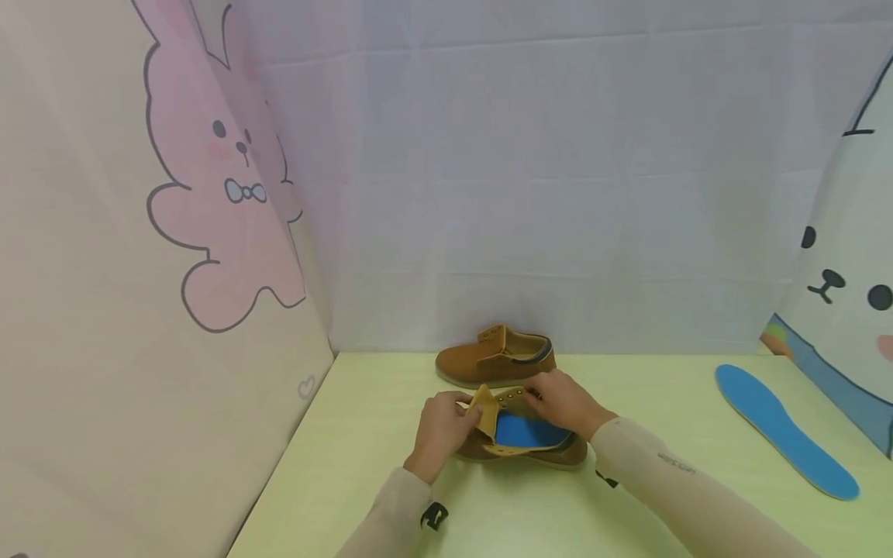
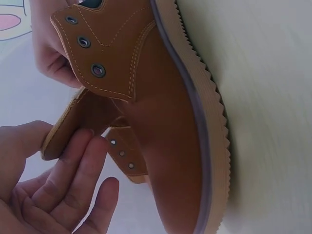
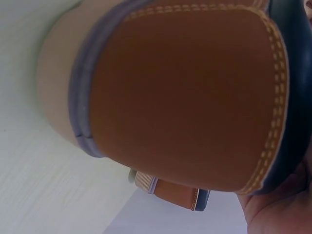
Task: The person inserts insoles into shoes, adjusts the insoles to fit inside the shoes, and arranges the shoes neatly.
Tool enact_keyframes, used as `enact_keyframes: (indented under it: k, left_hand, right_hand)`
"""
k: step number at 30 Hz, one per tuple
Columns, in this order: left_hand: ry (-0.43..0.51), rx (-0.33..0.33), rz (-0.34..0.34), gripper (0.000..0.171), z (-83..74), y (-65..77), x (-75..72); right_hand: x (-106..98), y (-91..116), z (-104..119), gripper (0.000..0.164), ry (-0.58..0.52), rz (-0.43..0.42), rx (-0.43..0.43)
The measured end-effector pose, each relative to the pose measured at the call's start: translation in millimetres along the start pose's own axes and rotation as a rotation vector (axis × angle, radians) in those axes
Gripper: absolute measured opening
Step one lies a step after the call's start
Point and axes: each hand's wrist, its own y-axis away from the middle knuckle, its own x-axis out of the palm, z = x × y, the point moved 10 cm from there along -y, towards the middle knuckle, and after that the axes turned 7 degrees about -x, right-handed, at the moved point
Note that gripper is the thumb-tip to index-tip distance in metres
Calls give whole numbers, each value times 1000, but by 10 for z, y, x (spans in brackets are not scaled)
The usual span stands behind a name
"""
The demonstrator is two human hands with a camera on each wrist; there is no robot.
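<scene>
A brown lace-up shoe [image 1: 488,449] without laces stands on the table, toe to the left, with a blue insole [image 1: 526,431] lying inside it. My left hand [image 1: 444,428] pinches the raised tongue [image 2: 73,122] between thumb and fingers. At the far side of the opening, my right hand [image 1: 563,401] grips the eyelet flap [image 1: 512,401] with curled fingers; part of that grip is hidden. The right wrist view is mostly filled by the brown heel [image 3: 185,97], and the right hand [image 3: 280,209] shows behind its dark collar.
A second brown shoe [image 1: 498,360] stands just behind, near the back curtain [image 1: 558,194]. Another blue insole [image 1: 784,430] lies on the pale green table [image 1: 335,480] at the right. A printed cloth wall [image 1: 105,310] borders the left side.
</scene>
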Motion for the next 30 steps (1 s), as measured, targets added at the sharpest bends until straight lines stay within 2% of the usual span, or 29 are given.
enact_keyframes:
  k: [7,14,19,22,26,30]
  left_hand:
    - [-24,13,-74,17,-168,50,-41]
    - [-84,54,-108,18,-340,50,31]
    - [-164,49,-123,19,-427,63,78]
    - [-213,68,-129,19,-491,64,123]
    - [-249,119,-112,18,-576,62,204]
    - [-242,141,-62,20,-584,82,267]
  right_hand:
    - [-15,-7,10,25,7,-9,-6]
    - [-27,-22,-5,25,16,-22,-12]
    - [-35,-17,-33,12,28,-43,-6]
    - [-52,-2,-51,6,40,-65,4]
    - [-66,8,-78,6,39,-86,23]
    - [-54,9,-90,7,26,-77,30]
